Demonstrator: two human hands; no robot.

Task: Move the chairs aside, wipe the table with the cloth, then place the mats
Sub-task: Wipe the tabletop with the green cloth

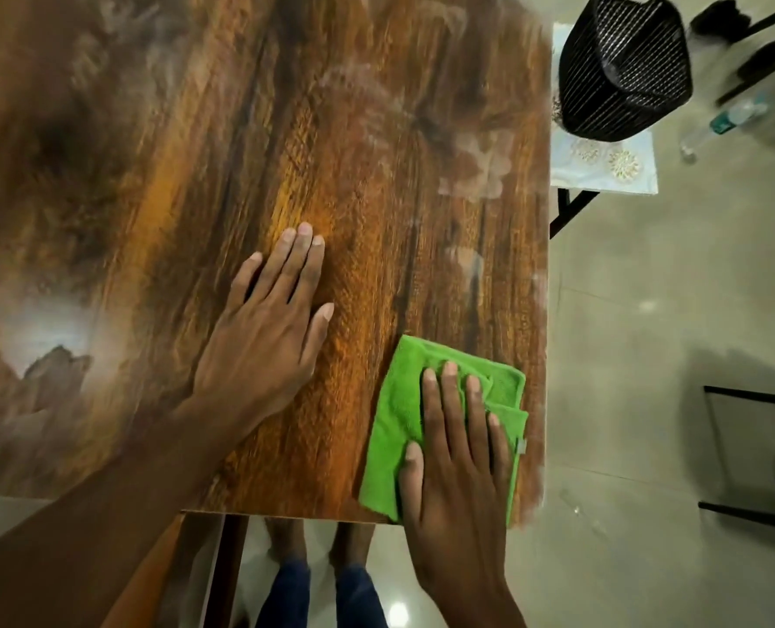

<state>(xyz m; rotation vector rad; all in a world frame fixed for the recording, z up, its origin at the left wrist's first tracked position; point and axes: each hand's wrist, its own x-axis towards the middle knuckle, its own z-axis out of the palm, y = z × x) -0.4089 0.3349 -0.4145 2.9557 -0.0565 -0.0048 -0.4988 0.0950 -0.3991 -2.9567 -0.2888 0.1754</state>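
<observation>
Right hand [456, 439]: laid flat, palm down, fingers extended, pressing the folded green cloth [399, 423] against the table [195, 151]. No pinch or clench; cloth held by downward pressure only. Cloth located at the near right corner of the tabletop, close to both the near edge and the right edge.

Left hand [265, 337]: open, flat on the bare wood just left of the cloth, fingers together, holding nothing. Apparently bracing the body.

Step in hand, judged from the layout: wiping. Hazy smears visible across the far and left areas of the surface, so wiping likely incomplete. No chairs seen against the near edge; dark frames [752, 451] on the floor to the right, possibly chairs, too blurred to confirm.

Next move, as advice:
- Keep palm pressure even; sweep the cloth toward the smeared zones.
- Lift or shift the left hand to expose the patch beneath it.
- Avoid pushing the cloth over the right edge.

Mats not yet on the table. Patterned pale item [612, 170] beyond the right edge, beneath a black basket [625, 65]; possibly the mats, not certain.
</observation>
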